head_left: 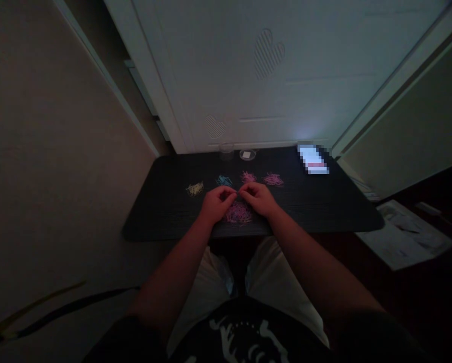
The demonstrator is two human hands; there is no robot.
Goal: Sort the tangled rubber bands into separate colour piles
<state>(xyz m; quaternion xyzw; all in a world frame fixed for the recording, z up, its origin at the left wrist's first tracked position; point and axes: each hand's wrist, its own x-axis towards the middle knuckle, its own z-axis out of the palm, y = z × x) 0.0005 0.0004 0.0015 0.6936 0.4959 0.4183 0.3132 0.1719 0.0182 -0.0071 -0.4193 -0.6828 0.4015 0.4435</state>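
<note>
- Mixed pile of thin pink and purple strips [239,213], lying on the black table [165,217], close to the near edge
- Left hand [216,202], by the left side of the mixed pile, with thumb and finger pinched together
- Right hand [259,196], by the other side, pinched the same way, with tips very near the left ones
- Cannot tell about any strip inside either pinch, too dark and tiny to see
- Looks like the sorting part, picking out strips and putting like colours together, maybe partway done
- Next, seems to call for a soft pinch on just one strip, then a little reach to the matching colour, with no bumping of small piles
- Just past the hands, from left to right: pale yellow pile [195,189], blue pile [224,180], pink pile [248,177], other pink pile [273,179], all apart
- Farther back, by the white door [218,60] with striped hearts [265,55]: clear cup [227,151], then small round dish [253,155] with a white square [246,155]
- Near the far right corner: glowing screen [313,159], blurred into blocks
</note>
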